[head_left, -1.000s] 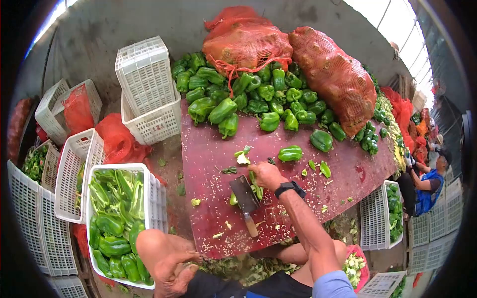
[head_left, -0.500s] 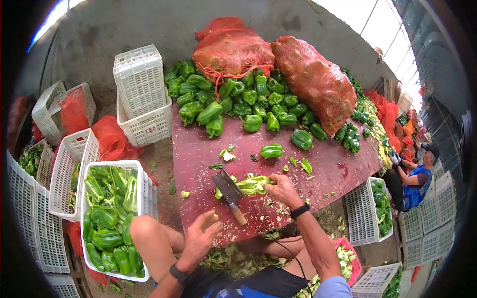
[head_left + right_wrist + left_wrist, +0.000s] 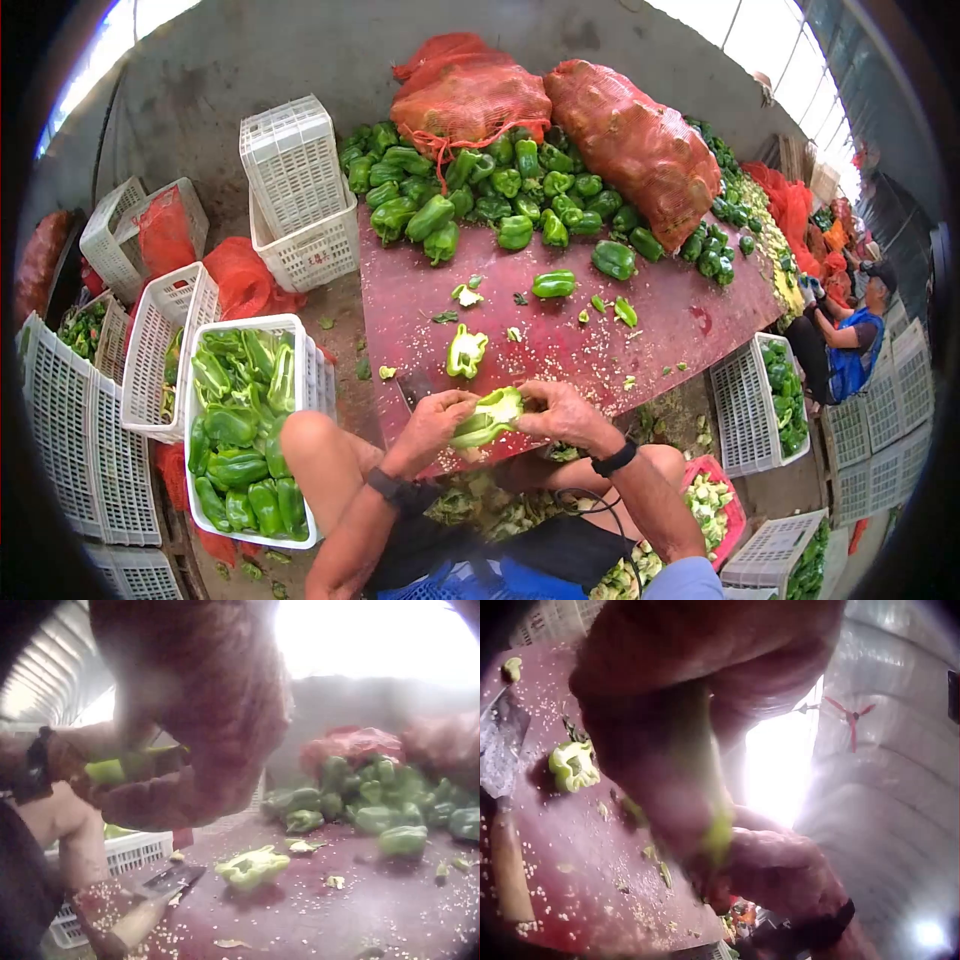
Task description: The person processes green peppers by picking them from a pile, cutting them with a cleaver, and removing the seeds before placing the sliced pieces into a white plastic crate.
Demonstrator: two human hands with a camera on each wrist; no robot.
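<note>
Between my two hands is a cut piece of green bell pepper (image 3: 490, 418), its pale inside showing, held up over the table's front edge. My left hand (image 3: 432, 425) pinches its left end, and my right hand (image 3: 570, 415) grips the right end. In the left wrist view the fingers hide much of the pepper piece (image 3: 718, 832). Another cut pepper half (image 3: 466, 352) lies on the red table (image 3: 640, 350), just beyond the hands. A cleaver (image 3: 169, 889) with a wooden handle rests flat on the table, mostly behind my left hand in the head view.
Whole green peppers (image 3: 430, 215) are heaped at the back beneath red mesh sacks (image 3: 640, 150). A white crate (image 3: 300, 400) of cut peppers stands left, and a pink container (image 3: 735, 510) of scraps right. Seeds dot the table. A person (image 3: 850, 340) sits at far right.
My left hand has risen from beside the knee and taken hold of the pepper. The right hand has brought the piece from beside the cleaver toward my body; another half now lies alone.
</note>
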